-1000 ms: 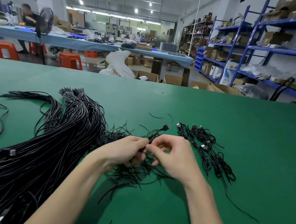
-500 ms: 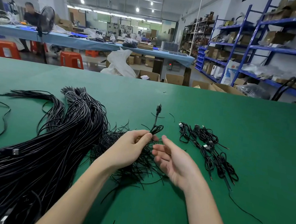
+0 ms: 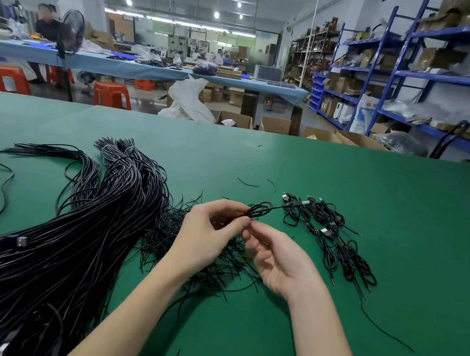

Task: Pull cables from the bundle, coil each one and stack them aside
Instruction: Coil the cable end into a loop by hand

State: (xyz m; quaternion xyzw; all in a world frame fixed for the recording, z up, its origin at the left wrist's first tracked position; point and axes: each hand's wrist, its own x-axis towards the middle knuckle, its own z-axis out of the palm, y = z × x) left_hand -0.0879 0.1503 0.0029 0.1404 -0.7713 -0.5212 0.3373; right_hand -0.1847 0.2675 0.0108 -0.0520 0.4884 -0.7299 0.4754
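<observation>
A thick bundle of long black cables point(image 3: 48, 246) sprawls over the left of the green table point(image 3: 374, 196). My left hand point(image 3: 208, 237) pinches a small coiled black cable point(image 3: 259, 210) whose plug end points right toward the stack. My right hand point(image 3: 280, 258) sits just below the coil, palm up, fingers loosely curled, its fingertips touching the coil's lower strands. A stack of coiled cables point(image 3: 330, 238) lies to the right of both hands. Under my hands lies a tangle of short thin black ties point(image 3: 201, 263).
A loose cable point(image 3: 2, 189) curls at the far left. Stray wire bits point(image 3: 386, 332) lie near the right forearm. Beyond the table's far edge are cardboard boxes point(image 3: 273, 124), red stools point(image 3: 113, 94), a blue worktable point(image 3: 140, 68) and blue shelving point(image 3: 449, 80).
The coiled cable's plug end swung from pointing up to pointing right toward the stack. My right hand opened, then came back with its fingertips at the coil.
</observation>
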